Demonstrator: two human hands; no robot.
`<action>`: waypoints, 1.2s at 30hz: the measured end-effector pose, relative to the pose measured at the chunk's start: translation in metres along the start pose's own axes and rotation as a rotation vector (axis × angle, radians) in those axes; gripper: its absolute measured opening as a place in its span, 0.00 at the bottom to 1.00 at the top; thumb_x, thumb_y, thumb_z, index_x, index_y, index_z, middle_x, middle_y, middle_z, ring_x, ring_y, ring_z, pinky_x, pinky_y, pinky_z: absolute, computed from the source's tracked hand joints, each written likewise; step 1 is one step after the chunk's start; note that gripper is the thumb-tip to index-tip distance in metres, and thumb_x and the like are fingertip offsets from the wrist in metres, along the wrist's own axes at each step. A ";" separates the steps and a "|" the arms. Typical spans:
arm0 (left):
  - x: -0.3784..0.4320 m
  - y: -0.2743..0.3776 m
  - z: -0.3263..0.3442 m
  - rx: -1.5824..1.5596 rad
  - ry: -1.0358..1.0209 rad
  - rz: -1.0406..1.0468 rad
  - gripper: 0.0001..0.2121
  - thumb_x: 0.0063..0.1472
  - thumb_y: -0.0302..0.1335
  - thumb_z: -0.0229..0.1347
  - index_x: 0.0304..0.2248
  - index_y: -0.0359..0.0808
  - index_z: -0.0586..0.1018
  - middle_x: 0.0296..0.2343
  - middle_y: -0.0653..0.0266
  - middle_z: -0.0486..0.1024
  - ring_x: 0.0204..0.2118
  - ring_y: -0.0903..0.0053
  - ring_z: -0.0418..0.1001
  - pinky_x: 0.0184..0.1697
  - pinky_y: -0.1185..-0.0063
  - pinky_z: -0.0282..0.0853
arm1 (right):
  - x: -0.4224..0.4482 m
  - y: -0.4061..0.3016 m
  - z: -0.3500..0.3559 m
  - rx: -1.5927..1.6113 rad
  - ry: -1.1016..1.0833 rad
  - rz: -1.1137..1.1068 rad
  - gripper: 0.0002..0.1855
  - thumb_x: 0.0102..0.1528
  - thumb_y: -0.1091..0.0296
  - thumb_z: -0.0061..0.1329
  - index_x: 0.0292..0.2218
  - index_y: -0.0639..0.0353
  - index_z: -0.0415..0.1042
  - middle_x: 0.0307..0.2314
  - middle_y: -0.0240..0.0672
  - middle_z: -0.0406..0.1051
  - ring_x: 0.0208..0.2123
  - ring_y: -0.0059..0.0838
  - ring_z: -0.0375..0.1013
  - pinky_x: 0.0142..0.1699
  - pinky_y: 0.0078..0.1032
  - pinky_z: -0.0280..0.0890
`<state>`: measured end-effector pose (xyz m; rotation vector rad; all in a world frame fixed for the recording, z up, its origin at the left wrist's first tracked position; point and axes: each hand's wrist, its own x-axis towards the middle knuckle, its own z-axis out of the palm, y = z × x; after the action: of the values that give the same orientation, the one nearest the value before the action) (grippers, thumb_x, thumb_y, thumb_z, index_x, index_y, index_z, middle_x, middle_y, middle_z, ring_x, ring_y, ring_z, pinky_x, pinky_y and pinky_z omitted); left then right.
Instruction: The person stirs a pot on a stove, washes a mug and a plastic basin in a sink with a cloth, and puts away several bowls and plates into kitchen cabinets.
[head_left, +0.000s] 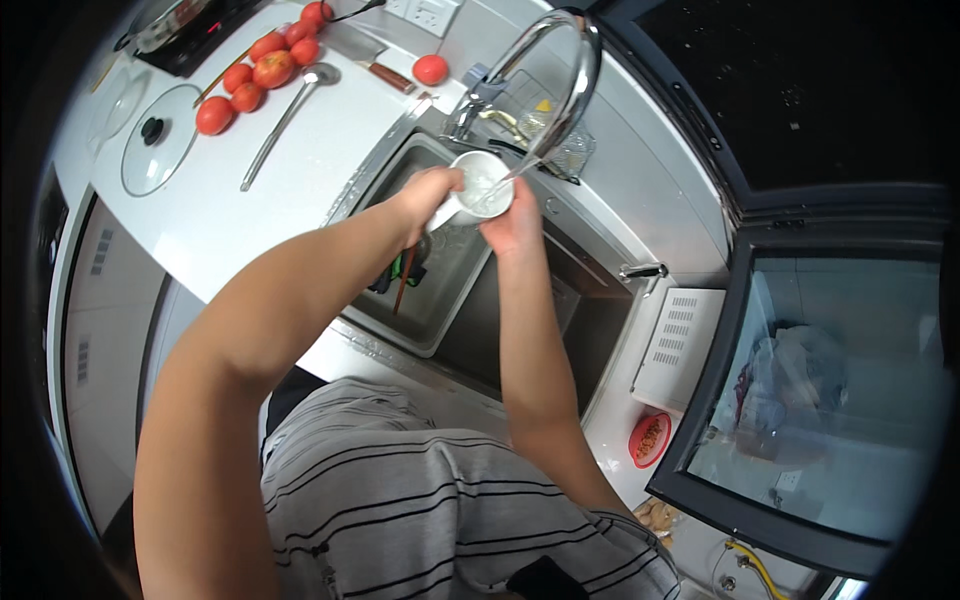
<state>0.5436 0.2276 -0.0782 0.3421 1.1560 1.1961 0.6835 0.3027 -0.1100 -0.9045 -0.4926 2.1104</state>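
Both my hands hold a white handled cup (477, 196) above the sink. My left hand (429, 201) grips its handle side, and my right hand (517, 222) supports the opposite side of the rim and wall. A thin stream of water runs from the curved chrome faucet (583, 82) into the cup, which has clear water inside. Below it sits a grey rectangular basin (442, 330) in the sink, with a brown stick-like utensil (405, 281) and a dark and green item (384, 276) in it.
On the white counter (225, 232) lie several tomatoes (274, 70), a steel ladle (279, 135), a wood-handled cleaver (391, 76) and a glass lid (160, 142). A wire rack (574, 154) stands behind the faucet. At right are a red bowl (649, 441) and an open dark-framed window (739, 360).
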 end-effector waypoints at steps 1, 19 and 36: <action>-0.011 0.006 0.000 0.027 0.021 -0.041 0.17 0.44 0.29 0.50 0.35 0.32 0.73 0.27 0.60 0.70 0.29 0.74 0.68 0.31 0.78 0.63 | -0.006 0.002 0.004 0.008 0.019 0.004 0.16 0.58 0.63 0.35 0.39 0.64 0.69 0.38 0.37 0.70 0.41 0.31 0.69 0.48 0.30 0.64; -0.047 -0.015 -0.022 -0.212 0.002 -0.098 0.16 0.47 0.28 0.48 0.39 0.41 0.71 0.28 0.69 0.68 0.30 0.80 0.65 0.32 0.81 0.60 | -0.003 -0.023 0.042 0.092 0.152 -0.123 0.27 0.56 0.66 0.30 0.51 0.79 0.51 0.52 0.60 0.53 0.56 0.50 0.52 0.60 0.43 0.49; -0.038 -0.042 -0.028 -0.263 0.017 -0.154 0.17 0.49 0.30 0.46 0.41 0.41 0.70 0.29 0.67 0.70 0.31 0.78 0.66 0.33 0.78 0.62 | -0.035 -0.016 0.000 -0.449 -0.317 -0.261 0.40 0.54 0.45 0.43 0.59 0.57 0.45 0.55 0.46 0.53 0.59 0.35 0.49 0.59 0.38 0.46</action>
<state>0.5464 0.1696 -0.1017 0.0424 1.0057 1.1987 0.7075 0.2854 -0.0855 -0.6943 -1.2176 1.9380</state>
